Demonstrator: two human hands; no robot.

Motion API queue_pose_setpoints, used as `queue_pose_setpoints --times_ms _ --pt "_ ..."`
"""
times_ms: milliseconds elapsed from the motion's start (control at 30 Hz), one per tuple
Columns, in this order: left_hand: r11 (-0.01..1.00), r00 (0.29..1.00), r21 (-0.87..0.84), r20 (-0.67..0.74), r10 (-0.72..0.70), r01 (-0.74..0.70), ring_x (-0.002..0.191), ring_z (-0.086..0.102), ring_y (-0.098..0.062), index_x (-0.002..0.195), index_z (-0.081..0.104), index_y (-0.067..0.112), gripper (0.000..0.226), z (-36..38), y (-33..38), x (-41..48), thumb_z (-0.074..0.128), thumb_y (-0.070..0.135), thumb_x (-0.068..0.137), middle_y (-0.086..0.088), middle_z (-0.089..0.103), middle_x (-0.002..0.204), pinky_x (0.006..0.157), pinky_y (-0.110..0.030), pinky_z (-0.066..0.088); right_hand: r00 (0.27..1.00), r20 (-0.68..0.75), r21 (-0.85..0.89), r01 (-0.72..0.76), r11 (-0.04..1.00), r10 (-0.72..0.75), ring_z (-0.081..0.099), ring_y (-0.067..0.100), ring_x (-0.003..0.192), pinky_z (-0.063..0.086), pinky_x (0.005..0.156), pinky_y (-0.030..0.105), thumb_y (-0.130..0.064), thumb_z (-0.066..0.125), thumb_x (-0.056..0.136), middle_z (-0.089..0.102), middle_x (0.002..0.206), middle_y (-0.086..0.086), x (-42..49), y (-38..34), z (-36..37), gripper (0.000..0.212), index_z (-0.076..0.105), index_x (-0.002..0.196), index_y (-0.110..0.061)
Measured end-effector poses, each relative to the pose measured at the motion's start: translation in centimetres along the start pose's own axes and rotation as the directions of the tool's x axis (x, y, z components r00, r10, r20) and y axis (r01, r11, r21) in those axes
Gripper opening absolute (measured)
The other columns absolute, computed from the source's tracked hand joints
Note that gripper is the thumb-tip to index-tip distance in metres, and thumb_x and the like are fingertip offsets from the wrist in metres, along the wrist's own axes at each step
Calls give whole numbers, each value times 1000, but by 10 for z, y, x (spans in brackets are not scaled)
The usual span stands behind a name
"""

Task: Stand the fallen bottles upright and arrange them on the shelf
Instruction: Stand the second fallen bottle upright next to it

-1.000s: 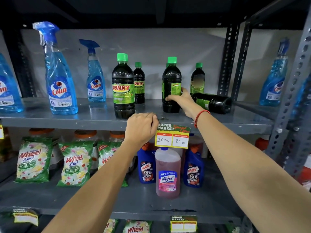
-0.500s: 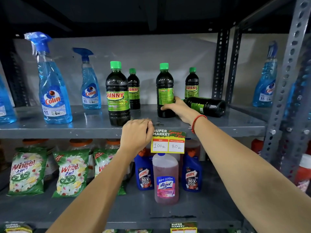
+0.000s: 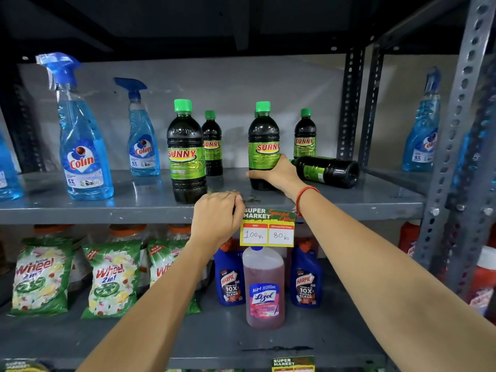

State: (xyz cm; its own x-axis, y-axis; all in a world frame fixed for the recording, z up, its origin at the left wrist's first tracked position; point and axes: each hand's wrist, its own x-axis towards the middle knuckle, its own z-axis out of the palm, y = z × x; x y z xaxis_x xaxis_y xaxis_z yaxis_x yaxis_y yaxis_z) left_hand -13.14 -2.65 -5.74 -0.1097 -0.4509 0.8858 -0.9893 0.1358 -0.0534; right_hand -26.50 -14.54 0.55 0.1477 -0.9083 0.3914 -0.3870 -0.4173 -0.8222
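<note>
Right hand was wrapped around an upright dark bottle; a fallen bottle lay just beside it. Left hand was curled on the shelf edge.

The right hand covered the lower label of the upright bottle it gripped. At three o'clock, the fallen bottle hid its cap behind that hand. At nine o'clock, a blue spray bottle was cut by the edge. The orange-capped jars, perhaps detergent, stayed half hidden.
</note>
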Motion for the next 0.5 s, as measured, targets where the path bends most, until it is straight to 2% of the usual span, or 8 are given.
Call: queue_pose_setpoints --times_ms 100,200,333,500 --pt "1000 1000 3 -3 -3 3 60 66 -21 75 72 9 42 0 0 0 34 21 88 -2 73 69 54 -28 45 997 -76 -82 14 997 -20 56 23 114 46 93 34 -49 87 57 58 122 8 -6 -2 3 92 45 127 -7" --pt "1000 1000 11 -3 -5 5 61 66 -21 76 73 9 41 0 0 0 35 21 88 -2 73 69 55 -26 45 998 -61 -80 20 997 -25 54 26 119 46 97 36 -53 86 57 56 127 10 -7 -2 1 96 43 129 -7" --pt "1000 1000 5 9 -6 6 62 67 -21 76 73 9 42 -1 1 1 35 22 88 -3 73 71 56 -27 46 999 41 69 -29 997 26 58 19 108 47 93 30 -47 86 60 63 118 2 -9 -2 -4 79 52 124 -14" --pt "1000 1000 2 -1 0 0 61 67 -22 75 73 7 43 -2 1 1 34 21 88 -4 73 70 55 -28 47 998 57 89 -22 996 17 60 22 109 48 99 40 -41 88 56 67 116 4 -14 -2 -8 75 57 120 -17"
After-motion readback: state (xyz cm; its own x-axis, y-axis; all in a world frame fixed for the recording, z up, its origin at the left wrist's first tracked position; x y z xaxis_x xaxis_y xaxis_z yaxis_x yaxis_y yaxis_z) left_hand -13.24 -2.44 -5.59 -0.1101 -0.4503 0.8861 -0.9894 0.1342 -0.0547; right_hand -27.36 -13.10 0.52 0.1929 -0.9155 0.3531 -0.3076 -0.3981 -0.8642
